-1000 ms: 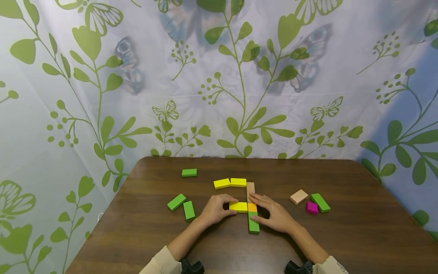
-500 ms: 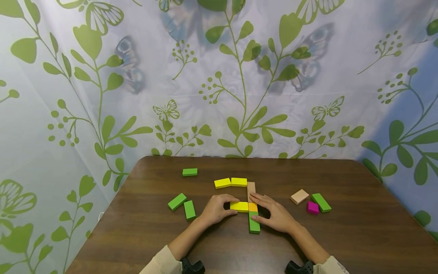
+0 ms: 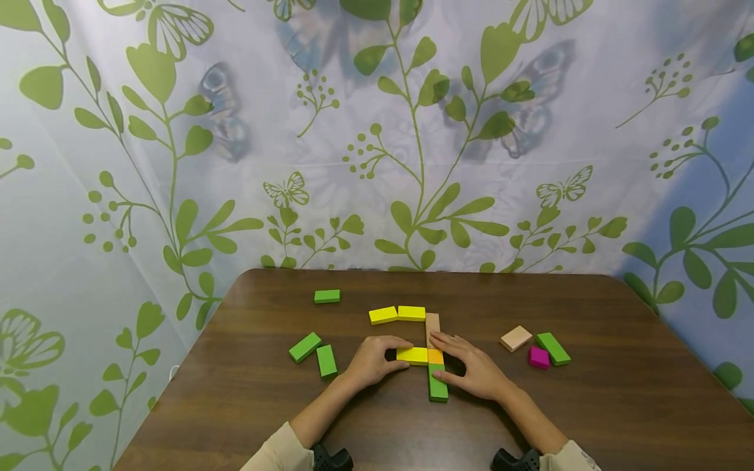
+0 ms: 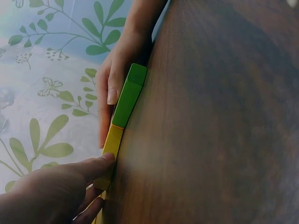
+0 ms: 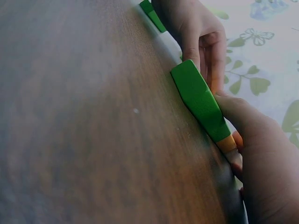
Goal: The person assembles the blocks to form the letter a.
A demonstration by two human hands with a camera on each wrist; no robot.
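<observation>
In the head view my left hand pinches a yellow block between thumb and fingers; its right end meets a small orange block. A green block lies in line on the near side of the orange one, and a natural wood block on the far side. Across this column rests my right hand, thumb touching the green block and extended fingers on the wood block. In the left wrist view the left thumb lies against the yellow block. The right wrist view shows the right thumb at the green block.
Two yellow blocks form a row leading left from the wood block's far end. Several green blocks lie loose to the left. On the right are a wood block, a magenta block and a green block. A patterned curtain hangs behind the table.
</observation>
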